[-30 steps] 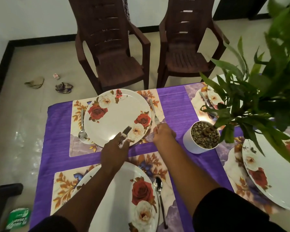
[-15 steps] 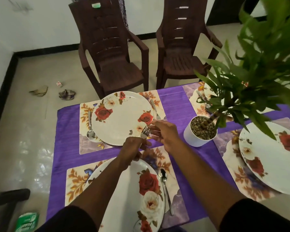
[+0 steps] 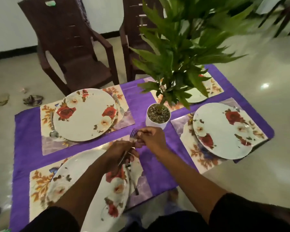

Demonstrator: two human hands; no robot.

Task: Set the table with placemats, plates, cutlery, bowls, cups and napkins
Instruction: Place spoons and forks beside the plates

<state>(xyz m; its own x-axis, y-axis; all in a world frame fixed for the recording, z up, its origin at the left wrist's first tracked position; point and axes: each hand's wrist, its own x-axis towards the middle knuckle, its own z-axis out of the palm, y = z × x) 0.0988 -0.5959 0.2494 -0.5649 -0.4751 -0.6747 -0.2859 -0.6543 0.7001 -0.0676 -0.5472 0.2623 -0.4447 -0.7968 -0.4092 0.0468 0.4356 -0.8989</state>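
My left hand (image 3: 119, 154) grips a metal fork (image 3: 132, 133) by its handle, tines pointing up and away, above the purple cloth (image 3: 25, 131). My right hand (image 3: 151, 137) pinches the fork near its tines. Floral placemats lie on the cloth, each bearing a rose-patterned plate: far left plate (image 3: 85, 114), near plate (image 3: 90, 190), right plate (image 3: 223, 131). A spoon (image 3: 52, 128) and a second fork (image 3: 119, 104) flank the far left plate. Another spoon (image 3: 132, 181) lies right of the near plate, partly hidden by my left arm.
A white pot (image 3: 157, 117) with a tall leafy plant (image 3: 182, 47) stands mid-table, its leaves hiding most of the far right setting. Two brown plastic chairs (image 3: 70, 52) stand beyond the table. Slippers (image 3: 32, 99) lie on the floor at left.
The camera swung right. My left hand carried the fork off the far left plate toward the table's middle, and my right hand came over and took hold near its tines.
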